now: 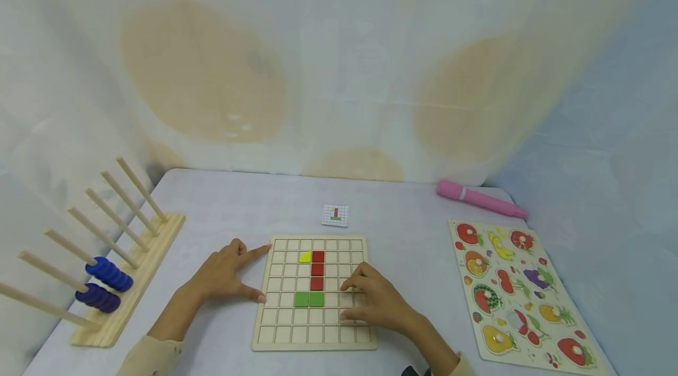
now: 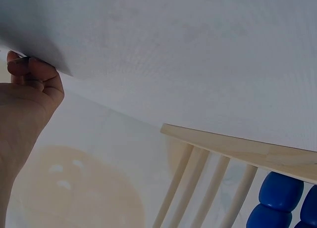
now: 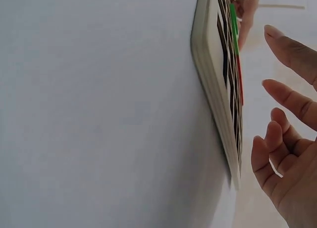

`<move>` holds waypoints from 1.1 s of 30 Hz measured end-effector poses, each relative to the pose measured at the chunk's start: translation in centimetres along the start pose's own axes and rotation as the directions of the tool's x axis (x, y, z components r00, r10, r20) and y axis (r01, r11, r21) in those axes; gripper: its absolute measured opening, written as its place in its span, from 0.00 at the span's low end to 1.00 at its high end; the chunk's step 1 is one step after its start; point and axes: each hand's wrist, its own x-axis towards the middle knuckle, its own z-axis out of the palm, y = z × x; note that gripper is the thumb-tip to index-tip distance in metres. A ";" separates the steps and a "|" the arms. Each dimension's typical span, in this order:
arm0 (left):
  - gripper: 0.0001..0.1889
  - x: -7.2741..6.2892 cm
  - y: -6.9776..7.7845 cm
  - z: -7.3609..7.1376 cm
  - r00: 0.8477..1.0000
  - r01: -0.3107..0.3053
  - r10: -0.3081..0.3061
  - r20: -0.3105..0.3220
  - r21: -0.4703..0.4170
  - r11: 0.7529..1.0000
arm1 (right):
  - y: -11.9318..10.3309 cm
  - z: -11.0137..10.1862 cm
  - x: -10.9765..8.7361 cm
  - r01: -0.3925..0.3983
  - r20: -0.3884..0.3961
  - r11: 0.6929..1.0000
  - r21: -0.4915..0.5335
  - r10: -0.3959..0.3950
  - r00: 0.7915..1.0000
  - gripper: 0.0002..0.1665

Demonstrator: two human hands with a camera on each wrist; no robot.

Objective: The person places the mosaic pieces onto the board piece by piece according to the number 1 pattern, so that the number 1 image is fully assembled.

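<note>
A wooden grid board [image 1: 287,333] lies flat on the table. Three red square tiles [image 1: 317,269] form a column on it, with a yellow tile [image 1: 305,257], cut at one corner, left of the top one. Below the column sit two green square tiles [image 1: 301,299] side by side. My left hand [image 1: 223,273] reaches to the board's left edge, index finger and thumb stretched apart at it, other fingers folded. Over the board's right part is my right hand [image 1: 378,299], thumb and index finger apart; the right wrist view shows nothing between its fingers [image 3: 290,97].
Behind the board lies a small pattern card [image 1: 335,215]. A wooden peg stand [image 1: 153,264] with blue and dark blue beads [image 1: 108,273] is at left. On the right are a fruit puzzle board [image 1: 489,329] and, farther back, a pink pen-shaped object [image 1: 482,198].
</note>
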 end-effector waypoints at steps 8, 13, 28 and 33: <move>0.59 -0.1 0.2 -0.4 1.000 0.007 -0.007 0.011 -0.029 1.000 | 1.3 -1.5 -1.7 -0.009 -0.031 1.000 0.029 0.010 0.999 0.26; 0.59 -0.1 0.1 -0.3 1.000 0.000 0.000 0.006 -0.024 1.000 | 1.9 -2.3 -2.9 -0.022 -0.059 0.999 0.043 0.024 0.998 0.27; 0.59 -0.1 0.2 -0.4 1.000 0.000 0.000 0.009 -0.019 1.000 | 3.6 -3.7 -6.1 -0.074 -0.090 0.997 0.038 0.077 0.993 0.27; 0.59 -0.1 0.3 -0.5 1.000 0.001 0.000 0.012 -0.016 1.000 | 4.1 -4.1 -7.0 -0.102 -0.089 0.994 0.028 0.104 0.991 0.26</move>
